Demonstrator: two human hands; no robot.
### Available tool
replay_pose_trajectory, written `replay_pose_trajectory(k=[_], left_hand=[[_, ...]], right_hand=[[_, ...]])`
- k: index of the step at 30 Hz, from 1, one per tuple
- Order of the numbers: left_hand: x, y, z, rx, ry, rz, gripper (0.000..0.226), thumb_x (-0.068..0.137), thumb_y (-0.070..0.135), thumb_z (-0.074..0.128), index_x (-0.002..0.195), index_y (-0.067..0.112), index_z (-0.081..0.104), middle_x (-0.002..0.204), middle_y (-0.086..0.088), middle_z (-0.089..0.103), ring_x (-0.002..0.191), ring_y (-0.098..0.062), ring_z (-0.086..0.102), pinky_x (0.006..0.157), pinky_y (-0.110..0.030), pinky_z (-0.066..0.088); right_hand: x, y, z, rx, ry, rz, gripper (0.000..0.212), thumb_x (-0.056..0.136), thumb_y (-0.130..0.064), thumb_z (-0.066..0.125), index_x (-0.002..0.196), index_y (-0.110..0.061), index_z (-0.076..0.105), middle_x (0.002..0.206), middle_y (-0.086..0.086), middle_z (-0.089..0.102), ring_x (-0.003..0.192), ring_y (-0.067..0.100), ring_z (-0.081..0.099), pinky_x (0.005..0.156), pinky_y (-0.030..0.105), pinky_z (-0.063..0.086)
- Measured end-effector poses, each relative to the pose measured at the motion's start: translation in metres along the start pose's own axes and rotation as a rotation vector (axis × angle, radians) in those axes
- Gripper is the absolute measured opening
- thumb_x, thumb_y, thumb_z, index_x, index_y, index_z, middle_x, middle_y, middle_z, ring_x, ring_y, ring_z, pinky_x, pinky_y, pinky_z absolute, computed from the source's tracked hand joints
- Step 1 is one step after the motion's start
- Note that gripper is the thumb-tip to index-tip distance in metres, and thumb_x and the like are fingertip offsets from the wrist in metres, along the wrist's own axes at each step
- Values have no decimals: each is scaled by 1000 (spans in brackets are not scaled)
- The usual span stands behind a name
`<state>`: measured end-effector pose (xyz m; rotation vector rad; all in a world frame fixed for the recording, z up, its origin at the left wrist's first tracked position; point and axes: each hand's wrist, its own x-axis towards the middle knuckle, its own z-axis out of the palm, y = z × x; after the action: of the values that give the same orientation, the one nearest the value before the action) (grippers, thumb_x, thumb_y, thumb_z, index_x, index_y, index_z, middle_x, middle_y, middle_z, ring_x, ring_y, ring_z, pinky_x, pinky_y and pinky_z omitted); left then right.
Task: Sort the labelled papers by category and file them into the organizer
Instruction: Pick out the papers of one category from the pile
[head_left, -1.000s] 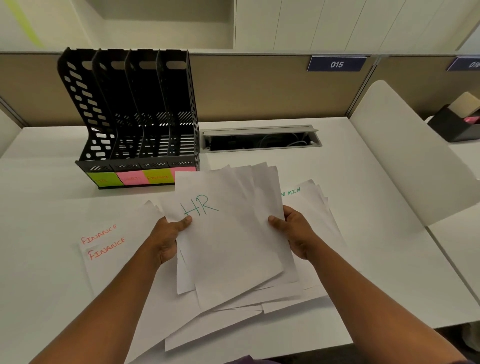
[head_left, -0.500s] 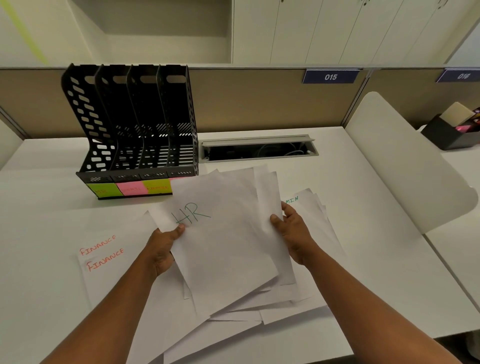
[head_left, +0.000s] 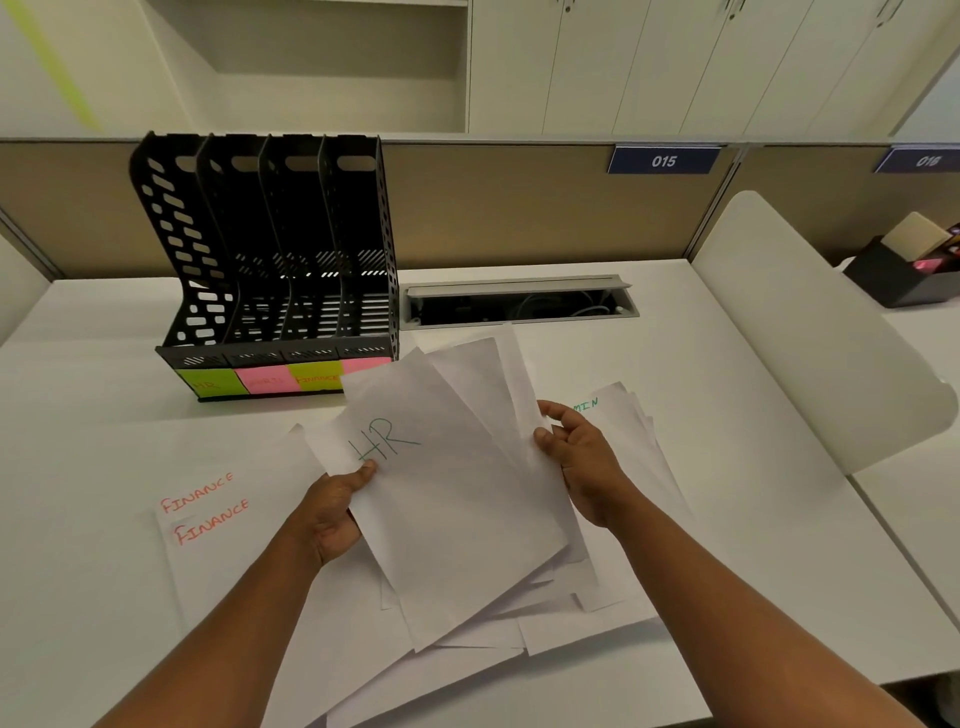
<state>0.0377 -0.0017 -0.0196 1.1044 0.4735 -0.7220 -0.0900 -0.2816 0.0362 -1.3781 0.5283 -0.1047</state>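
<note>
We are holding a fanned sheaf of papers over the desk (head_left: 727, 364).

The organizer (head_left: 270, 270) is standing empty at far left, the FINANCE sheets (head_left: 208, 506) lying before it; our left hand (head_left: 332, 512) is pinching the HR sheet (head_left: 447, 499), and our right hand (head_left: 582, 462) is gripping the fan's right edge above the ADMIN pile (head_left: 623, 415).

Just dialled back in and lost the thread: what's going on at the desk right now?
A person is sorting labelled papers. Both hands hold a fanned stack of HR sheets above the desk: the left hand pinches its left edge, the right hand holds the right edge. Two sheets marked FINANCE lie to the left, and another pile lies under the right hand. The black organizer, with coloured tabs along its front, has nothing filed in it yet.
</note>
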Motion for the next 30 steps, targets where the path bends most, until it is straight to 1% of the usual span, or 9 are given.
replay_pose_trajectory(k=[4,6,9,14,18,20,23,26,30], left_hand=[[1,-2,0,-6,-25,19,36,96,6,59,133,7,60,127,-18,66,116,-36,62,95,-50,50],[0,-3,1,-2,-42,42,37,96,5,59,133,8,60,126,-17,67,112,-35,64,94,-49,50],[1,-3,1,-2,-34,63,34,96,4,59,130,9,61,122,-17,68,105,-33,66,90,-49,51],[5,-3,-5,-19,-25,67,29,97,5,57,124,11,64,121,-15,68,105,-32,66,86,-48,52],[6,-4,-8,-20,-49,80,36,97,5,56,132,11,60,125,-16,67,108,-32,66,93,-51,51],[6,-4,-7,-13,-61,94,35,97,4,56,131,12,61,122,-14,69,105,-31,68,89,-50,54],[5,-3,-7,-6,-70,94,38,96,5,57,134,10,60,124,-15,68,107,-32,67,90,-51,54],[5,-2,-8,-7,-70,100,37,96,5,58,132,11,61,122,-14,69,105,-30,68,82,-47,60],[6,-2,-8,-14,-73,86,34,96,4,57,129,13,63,120,-13,71,105,-30,69,79,-46,60]], right_hand=[[0,-5,1,35,-11,27,24,94,-1,66,116,-10,70,106,13,77,94,29,73,83,40,61],[0,-5,1,-1,36,7,13,89,-2,73,100,-9,73,93,9,78,83,24,72,74,35,61],[1,-4,0,-63,109,-38,4,87,-10,78,84,-12,76,85,2,76,80,17,68,74,30,57],[4,-1,-6,-83,44,-7,24,100,-8,60,104,-24,78,103,1,76,91,18,66,79,38,53],[4,-4,-7,-88,68,-24,20,95,-2,66,101,-17,77,89,0,76,80,14,68,65,21,54],[4,-3,-7,-72,94,-27,15,90,-2,72,95,-15,77,84,1,76,78,16,68,67,25,56],[5,-2,-8,-70,118,-24,10,84,-5,79,88,-13,79,84,7,76,79,21,68,82,40,58],[4,-2,-5,-122,124,-45,3,87,-13,78,85,-14,80,88,4,77,83,20,69,82,39,58],[2,-5,-1,-87,10,42,36,91,-46,67,102,-14,80,104,5,78,95,18,73,80,34,59]])
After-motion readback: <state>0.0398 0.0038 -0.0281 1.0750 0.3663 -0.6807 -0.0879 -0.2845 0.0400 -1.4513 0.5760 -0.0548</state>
